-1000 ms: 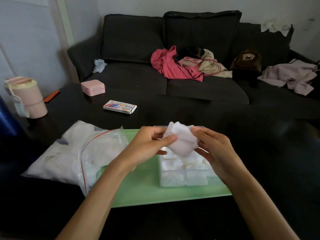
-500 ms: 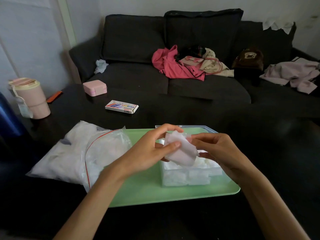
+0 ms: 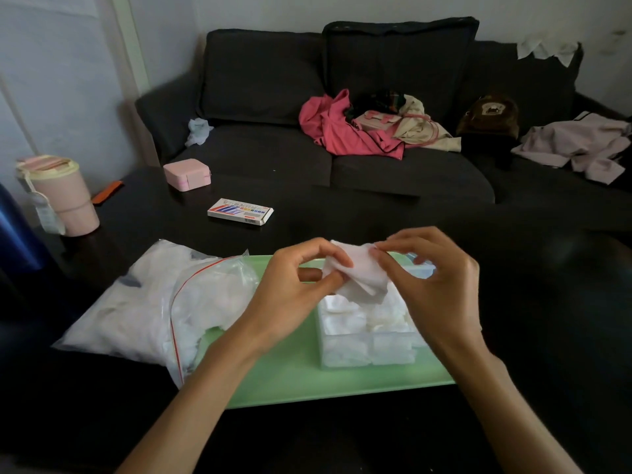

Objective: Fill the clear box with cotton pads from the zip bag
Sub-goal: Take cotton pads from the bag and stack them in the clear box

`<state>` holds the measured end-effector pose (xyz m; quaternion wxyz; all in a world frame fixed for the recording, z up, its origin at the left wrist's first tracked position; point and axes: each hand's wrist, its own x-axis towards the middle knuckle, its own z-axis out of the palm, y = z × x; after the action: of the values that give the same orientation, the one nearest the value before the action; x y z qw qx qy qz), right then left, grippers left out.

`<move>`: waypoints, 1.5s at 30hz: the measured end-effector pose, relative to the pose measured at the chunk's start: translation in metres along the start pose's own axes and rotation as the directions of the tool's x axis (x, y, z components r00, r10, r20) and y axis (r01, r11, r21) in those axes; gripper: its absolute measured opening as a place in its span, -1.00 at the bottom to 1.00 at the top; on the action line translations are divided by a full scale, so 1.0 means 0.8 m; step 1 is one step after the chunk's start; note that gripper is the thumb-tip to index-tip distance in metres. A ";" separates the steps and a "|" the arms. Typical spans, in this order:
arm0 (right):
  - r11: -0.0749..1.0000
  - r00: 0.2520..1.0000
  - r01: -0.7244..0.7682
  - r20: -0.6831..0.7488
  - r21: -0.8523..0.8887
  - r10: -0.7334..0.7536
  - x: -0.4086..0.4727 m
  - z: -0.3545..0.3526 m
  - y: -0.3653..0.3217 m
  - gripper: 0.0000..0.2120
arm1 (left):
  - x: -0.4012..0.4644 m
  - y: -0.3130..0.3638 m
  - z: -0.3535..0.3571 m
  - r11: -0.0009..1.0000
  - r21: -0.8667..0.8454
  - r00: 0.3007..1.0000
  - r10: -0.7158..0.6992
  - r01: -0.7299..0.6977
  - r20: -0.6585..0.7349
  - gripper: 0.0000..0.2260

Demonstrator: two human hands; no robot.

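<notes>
Pads (image 3: 359, 278) pinched between both hands' fingertips, left (image 3: 290, 285), right (image 3: 431, 282), over box (image 3: 366, 340) on tray's (image 3: 290, 378) right side, likely squaring them to fit.

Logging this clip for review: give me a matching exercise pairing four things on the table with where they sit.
Things:
1. clear box
2. zip bag
3. pink cup
4. cotton pads held by left hand and right hand, pads at

Places:
A. far left edge of the table
B. in the air, above the box
C. on the green tray, right part
D. left of the box, partly overlapping the tray's left end

Pairs: 1-C, 2-D, 3-A, 4-B
</notes>
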<state>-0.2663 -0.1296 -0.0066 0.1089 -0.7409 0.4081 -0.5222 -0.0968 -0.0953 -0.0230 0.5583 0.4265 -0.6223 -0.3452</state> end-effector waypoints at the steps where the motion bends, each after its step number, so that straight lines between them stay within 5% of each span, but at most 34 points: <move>1: 0.990 0.991 0.127 -0.033 -0.056 -0.129 -0.001 0.001 -0.001 -0.92 | 0.001 0.000 0.000 0.999 -0.038 1.000 -0.006 0.006 -0.016 -0.81; 3: 0.964 0.965 0.251 -0.049 -0.092 -0.256 -0.004 0.003 -0.002 -0.94 | 0.002 0.000 -0.002 0.997 -0.070 0.999 -0.013 0.010 -0.037 -0.86; 12: 0.899 0.926 0.341 -0.064 -0.275 -0.371 -0.002 0.007 -0.006 -0.92 | 0.000 0.002 -0.003 0.993 -0.112 0.990 -0.061 0.047 -0.128 -0.84; 24: 0.922 0.949 0.314 0.035 -0.225 -0.315 -0.002 0.014 -0.003 -0.89 | -0.003 0.002 -0.002 0.997 -0.069 0.992 -0.047 0.039 -0.116 -0.85; 28: 0.992 0.991 0.100 0.098 -0.076 -0.092 -0.010 0.022 -0.006 -0.93 | 0.002 0.000 -0.001 0.975 -0.173 0.976 -0.164 0.138 -0.143 -0.87; 31: 0.995 0.994 -0.087 -0.059 0.056 0.090 -0.003 0.015 -0.002 -0.83 | 0.006 0.000 -0.011 0.947 -0.273 0.945 -0.235 0.169 -0.227 -0.91; 34: 0.858 0.878 -0.295 -0.236 0.421 0.417 0.017 -0.015 0.008 -0.86 | 0.007 -0.001 -0.023 0.946 -0.250 0.924 -0.274 0.207 -0.268 -0.90; 37: 0.658 0.854 -0.426 0.037 0.621 0.518 0.024 -0.033 0.008 -0.94 | 0.006 -0.006 -0.020 0.943 -0.194 0.911 -0.314 0.269 -0.266 -0.86; 40: 0.497 0.835 -0.549 0.466 0.672 0.293 0.015 -0.021 -0.009 -0.92 | 0.008 -0.008 -0.014 0.921 -0.229 0.899 -0.368 0.316 -0.236 -0.83; 43: 0.525 0.780 -0.591 0.602 0.613 0.174 0.010 -0.007 -0.024 -0.86 | 0.009 -0.007 -0.010 0.897 -0.255 0.889 -0.414 0.362 -0.195 -0.80; 45: 0.640 0.818 -0.534 0.530 0.552 0.224 0.010 0.001 -0.024 -0.87 | 0.009 -0.005 -0.006 0.882 -0.263 0.886 -0.438 0.392 -0.150 -0.79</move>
<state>-0.2552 -0.1231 0.0095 0.5655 -0.6352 0.3050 -0.4287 -0.0919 -0.1033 -0.0229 0.5767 0.5173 -0.4118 -0.4798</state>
